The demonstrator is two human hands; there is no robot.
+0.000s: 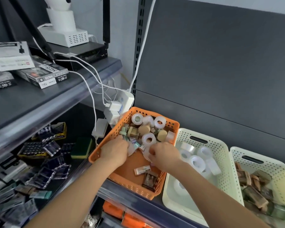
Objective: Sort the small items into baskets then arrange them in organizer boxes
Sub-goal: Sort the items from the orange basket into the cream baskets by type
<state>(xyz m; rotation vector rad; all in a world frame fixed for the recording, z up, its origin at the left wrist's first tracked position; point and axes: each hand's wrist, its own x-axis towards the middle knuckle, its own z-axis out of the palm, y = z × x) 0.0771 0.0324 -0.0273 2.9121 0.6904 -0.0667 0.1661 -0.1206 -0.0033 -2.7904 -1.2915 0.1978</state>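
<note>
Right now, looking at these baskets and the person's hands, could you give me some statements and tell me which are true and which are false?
1. The left hand and the right hand both reach into the orange basket. True.
2. The orange basket holds only tape. False: it also holds tan-topped pieces and small packets.
3. The white basket beside it holds clear tape rolls. True.
4. The right-most basket is empty. False: it holds brown packs.
5. The orange basket stands to the right of both pale baskets. False: it stands to their left.
</note>
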